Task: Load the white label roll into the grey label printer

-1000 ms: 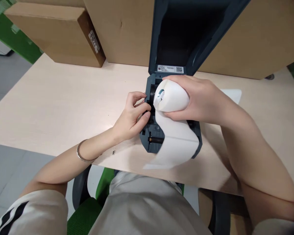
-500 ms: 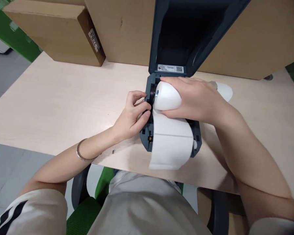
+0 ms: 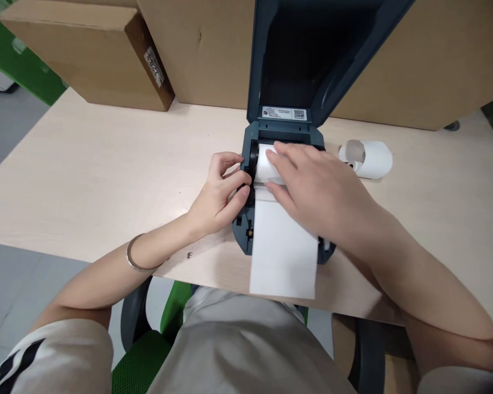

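Observation:
A dark blue-grey label printer (image 3: pixel 242 236) stands on the table with its lid raised. Inside it lies a white label roll (image 3: pixel 266 164), and its loose strip (image 3: pixel 285 251) hangs forward over the printer's front. My right hand (image 3: pixel 324 186) rests over the roll, thumb at its front and fingers across its top, covering its right part. My left hand (image 3: pixel 224 194) has its fingers curled on the printer's left side, the tips at the black roll holder (image 3: pixel 253 157); their exact grip is partly hidden.
An empty-cored white roll or curled paper (image 3: pixel 378 158) lies right of the printer. A cardboard box (image 3: pixel 78 60) stands at the back left, and a large cardboard panel (image 3: pixel 205 54) rises behind the printer. The table's front edge (image 3: pixel 213 283) is close to my body.
My right hand has lowered the label roll from a tilted position into the printer, and its fingers have shifted over the top. The strip now hangs straighter and farther forward. My left hand stays in place.

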Demonstrator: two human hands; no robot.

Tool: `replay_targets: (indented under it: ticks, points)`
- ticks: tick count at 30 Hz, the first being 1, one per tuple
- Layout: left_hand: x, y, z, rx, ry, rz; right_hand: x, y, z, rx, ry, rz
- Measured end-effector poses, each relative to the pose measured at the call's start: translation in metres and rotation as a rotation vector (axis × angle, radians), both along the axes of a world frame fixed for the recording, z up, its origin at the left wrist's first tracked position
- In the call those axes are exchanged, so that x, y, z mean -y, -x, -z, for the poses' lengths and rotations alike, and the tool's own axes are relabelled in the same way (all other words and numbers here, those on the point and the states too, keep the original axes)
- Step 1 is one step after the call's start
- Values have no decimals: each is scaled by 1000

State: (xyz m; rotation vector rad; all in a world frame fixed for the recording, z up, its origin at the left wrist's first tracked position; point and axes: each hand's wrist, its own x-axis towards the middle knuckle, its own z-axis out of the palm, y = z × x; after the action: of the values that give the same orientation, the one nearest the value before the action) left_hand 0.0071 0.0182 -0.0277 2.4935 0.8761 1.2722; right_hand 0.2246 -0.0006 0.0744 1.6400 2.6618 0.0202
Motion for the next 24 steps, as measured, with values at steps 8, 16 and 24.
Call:
replay_targets:
  ticks: [8, 16, 24]
  points:
    - [0, 0, -1, 12, -3, 7, 55, 24, 8, 62, 109, 53]
    - [0, -1, -1, 20, 3, 16, 58, 25, 33, -35, 22, -27]
    - [2, 0, -5, -17, 23, 12, 83, 14, 42, -44, -288, -113]
